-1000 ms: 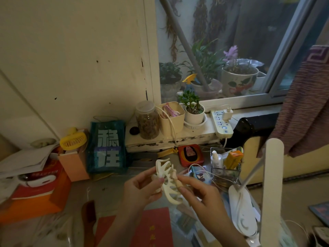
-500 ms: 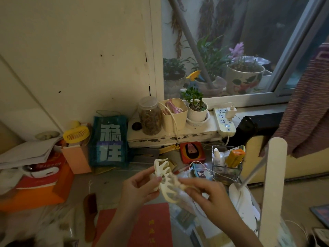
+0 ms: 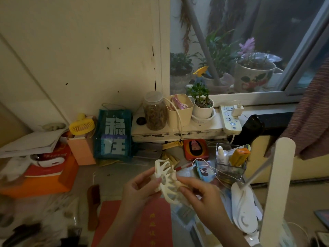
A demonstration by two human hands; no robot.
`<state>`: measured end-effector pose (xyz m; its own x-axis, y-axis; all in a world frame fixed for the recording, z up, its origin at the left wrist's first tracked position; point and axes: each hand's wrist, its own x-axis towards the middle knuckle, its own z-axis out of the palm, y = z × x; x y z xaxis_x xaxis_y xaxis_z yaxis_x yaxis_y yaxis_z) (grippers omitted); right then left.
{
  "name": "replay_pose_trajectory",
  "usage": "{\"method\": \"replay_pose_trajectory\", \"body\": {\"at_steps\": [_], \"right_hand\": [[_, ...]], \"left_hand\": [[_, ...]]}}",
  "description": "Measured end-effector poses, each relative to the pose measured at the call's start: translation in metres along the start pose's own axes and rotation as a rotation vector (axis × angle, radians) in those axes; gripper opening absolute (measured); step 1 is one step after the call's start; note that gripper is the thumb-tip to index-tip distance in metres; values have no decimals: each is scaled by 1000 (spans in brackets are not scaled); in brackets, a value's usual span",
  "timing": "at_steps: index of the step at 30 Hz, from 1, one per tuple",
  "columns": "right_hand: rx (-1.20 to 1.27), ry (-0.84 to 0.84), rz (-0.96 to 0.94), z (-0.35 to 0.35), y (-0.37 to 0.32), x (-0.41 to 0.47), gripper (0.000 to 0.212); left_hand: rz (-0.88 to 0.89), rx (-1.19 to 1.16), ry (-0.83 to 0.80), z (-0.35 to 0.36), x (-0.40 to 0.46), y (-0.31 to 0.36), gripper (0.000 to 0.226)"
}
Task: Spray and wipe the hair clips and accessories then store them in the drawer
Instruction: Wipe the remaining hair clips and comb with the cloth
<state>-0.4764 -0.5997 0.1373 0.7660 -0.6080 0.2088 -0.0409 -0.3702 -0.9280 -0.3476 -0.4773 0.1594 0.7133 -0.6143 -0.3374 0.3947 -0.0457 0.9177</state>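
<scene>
Crowding a desk (image 3: 114,177) under a window (image 3: 249,41), jar (image 3: 155,111), potted plant (image 3: 203,104), power strip (image 3: 231,118)

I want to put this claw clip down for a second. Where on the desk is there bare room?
The clearest bare patch lies between the orange box, the teal bag, the brown comb and your left hand. Right of the claw clip it is crowded: cables, the clear organizer, the lamp base.

The claw clip (image 3: 166,180) has tilted slightly between the hands.
</scene>
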Motion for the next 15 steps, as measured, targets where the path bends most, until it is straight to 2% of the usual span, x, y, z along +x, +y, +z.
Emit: {"method": "replay_pose_trajectory", "body": {"at_steps": [8,11,13,15], "right_hand": [[66,-185,126,-14,15,-7,20],[140,-131,186,-16,20,-4,29],[221,-61,254,-14,23,-1,32],[283,-67,304,-7,22,1,30]], "left_hand": [[-51,-33,47,-8,-1,-15,29],[-71,-56,57,-9,-2,-22,27],[-71,-65,55,-10,-2,-27,32],[-68,-89,55,-10,-3,-31,38]]}}
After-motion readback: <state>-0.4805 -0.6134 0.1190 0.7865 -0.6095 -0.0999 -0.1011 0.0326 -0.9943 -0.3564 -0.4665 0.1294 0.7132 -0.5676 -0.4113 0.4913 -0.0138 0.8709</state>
